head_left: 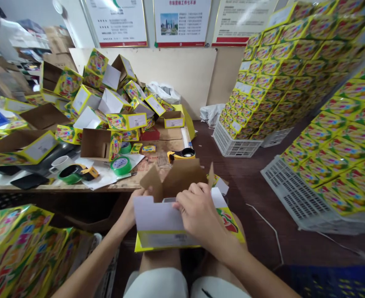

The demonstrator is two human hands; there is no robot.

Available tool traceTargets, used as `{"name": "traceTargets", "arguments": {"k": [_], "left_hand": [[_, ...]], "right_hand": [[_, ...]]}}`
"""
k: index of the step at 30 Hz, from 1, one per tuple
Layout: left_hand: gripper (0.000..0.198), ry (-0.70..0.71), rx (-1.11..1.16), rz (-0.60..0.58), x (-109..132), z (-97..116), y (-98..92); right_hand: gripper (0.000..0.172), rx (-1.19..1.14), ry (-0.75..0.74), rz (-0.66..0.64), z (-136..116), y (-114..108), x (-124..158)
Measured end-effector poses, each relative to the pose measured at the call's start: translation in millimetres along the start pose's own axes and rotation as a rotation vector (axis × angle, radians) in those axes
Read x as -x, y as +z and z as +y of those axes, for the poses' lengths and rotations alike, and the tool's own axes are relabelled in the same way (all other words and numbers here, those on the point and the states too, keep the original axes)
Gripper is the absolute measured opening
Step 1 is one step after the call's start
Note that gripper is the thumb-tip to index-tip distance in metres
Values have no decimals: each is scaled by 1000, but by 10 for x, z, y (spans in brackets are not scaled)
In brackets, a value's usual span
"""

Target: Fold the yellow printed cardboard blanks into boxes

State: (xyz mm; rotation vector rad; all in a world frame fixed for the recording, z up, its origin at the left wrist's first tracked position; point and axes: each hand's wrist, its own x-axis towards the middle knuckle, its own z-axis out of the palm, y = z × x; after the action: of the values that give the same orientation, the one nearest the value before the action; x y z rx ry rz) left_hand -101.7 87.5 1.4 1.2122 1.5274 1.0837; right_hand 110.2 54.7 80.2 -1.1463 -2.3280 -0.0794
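Note:
An unfolded carton (163, 225) with white flaps, yellow edges and a brown inside rests on my lap, its flaps standing up. My left hand (135, 207) grips the carton's left side, its fingers partly hidden behind the white flap. Over the near white flap, my right hand (199, 209) is curled with its fingers pressed on the upper edge. Beyond the carton, a tape dispenser (182, 154) lies at the table's front right corner.
Open cartons are heaped on the wooden table (166, 145). Green tape (120, 165) and a mug (60, 164) are near its front. Flat cartons (24, 248) stand at lower left. Boxes are stacked in white crates (236, 145) on the right.

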Motion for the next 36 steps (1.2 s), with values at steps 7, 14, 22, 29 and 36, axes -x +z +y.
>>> {"name": "traceTargets", "arguments": {"k": [7, 14, 22, 29, 36], "left_hand": [[52, 207, -150, 11, 267, 24, 152], [75, 645, -842, -360, 214, 54, 293], [65, 726, -970, -415, 313, 175, 406], [58, 712, -968, -470, 341, 216, 386], [60, 674, -960, -461, 375, 247, 355]], "right_hand": [[22, 83, 127, -226, 206, 458, 112], [55, -64, 361, 554, 227, 64, 510], [38, -372, 243, -133, 369, 304, 748], [59, -656, 619, 279, 678, 237, 321], [57, -899, 654, 104, 827, 340, 163]]}}
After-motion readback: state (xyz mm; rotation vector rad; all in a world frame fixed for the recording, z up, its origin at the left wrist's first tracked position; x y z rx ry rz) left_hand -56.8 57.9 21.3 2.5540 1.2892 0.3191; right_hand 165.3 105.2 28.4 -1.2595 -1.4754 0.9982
